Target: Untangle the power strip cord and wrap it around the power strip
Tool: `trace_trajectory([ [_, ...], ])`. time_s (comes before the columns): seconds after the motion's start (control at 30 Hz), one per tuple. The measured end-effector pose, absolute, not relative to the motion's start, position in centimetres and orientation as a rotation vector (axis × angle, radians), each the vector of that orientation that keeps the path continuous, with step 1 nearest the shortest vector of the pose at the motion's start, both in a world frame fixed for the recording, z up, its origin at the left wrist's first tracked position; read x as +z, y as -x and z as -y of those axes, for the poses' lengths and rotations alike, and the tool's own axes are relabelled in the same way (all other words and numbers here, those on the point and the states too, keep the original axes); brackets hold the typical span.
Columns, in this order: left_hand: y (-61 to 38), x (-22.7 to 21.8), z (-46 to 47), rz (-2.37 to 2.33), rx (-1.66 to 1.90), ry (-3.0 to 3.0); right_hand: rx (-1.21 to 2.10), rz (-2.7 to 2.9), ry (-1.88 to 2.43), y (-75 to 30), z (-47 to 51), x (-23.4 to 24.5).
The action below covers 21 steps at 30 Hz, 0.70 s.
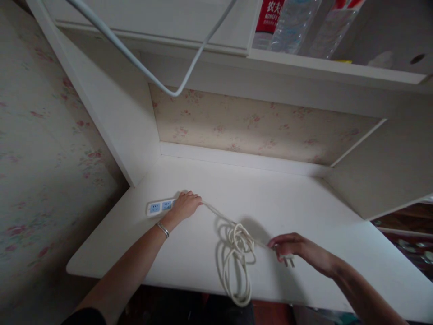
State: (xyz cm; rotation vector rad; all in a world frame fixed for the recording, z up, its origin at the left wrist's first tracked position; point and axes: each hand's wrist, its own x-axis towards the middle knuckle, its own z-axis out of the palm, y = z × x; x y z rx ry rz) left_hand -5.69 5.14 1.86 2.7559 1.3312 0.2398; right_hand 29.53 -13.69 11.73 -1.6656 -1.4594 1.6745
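A white power strip [161, 207] with blue sockets lies on the left part of the white desk. My left hand [186, 204] is wrapped over its right end, covering some sockets. From there a pale cord [219, 214] runs right to a looped, knotted bundle [241, 241], whose lower loops reach the desk's front edge. On the right, my right hand [291, 245] is closed around the plug [288, 260] at the cord's other end. The plug's metal prongs point down toward me.
The white desk [189, 176] meets side panels and a floral-papered back wall [233, 122]. Above it, a shelf [334, 67] holds plastic bottles [294, 22] and a red-labelled pack [267, 18]. A thick white cable [149, 74] hangs in front of the cabinet.
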Motion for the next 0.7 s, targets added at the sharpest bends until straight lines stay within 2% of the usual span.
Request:
trace_trajectory([
  [0.1,5.4,1.8,-5.5,-1.389,0.226,-2.691,1.893,1.614,1.535,-26.1,14.2,12.8],
  [0.17,5.2,1.8,-5.8,-1.414,0.216,-2.652,1.916,1.832,1.390,-23.7,13.8,13.6],
  [0.27,5.1,1.8,-6.0,-1.421,0.201,-2.600,1.509,2.199,1.327,-20.2,12.1,13.8],
  [0.33,5.1,1.9,-6.1,-1.427,0.184,-2.561,1.203,2.240,1.396,-17.9,10.4,13.1],
  [0.4,5.1,1.9,-6.2,-1.439,0.166,-2.521,1.161,2.162,1.413,-15.9,8.4,11.7],
  [0.57,5.2,2.3,-6.7,-1.401,0.136,-2.439,1.624,1.493,1.481,-12.1,3.4,6.8],
  [0.7,5.7,3.0,-6.8,-1.343,0.119,-2.381,1.556,1.129,1.515,-10.5,1.0,3.9],
])
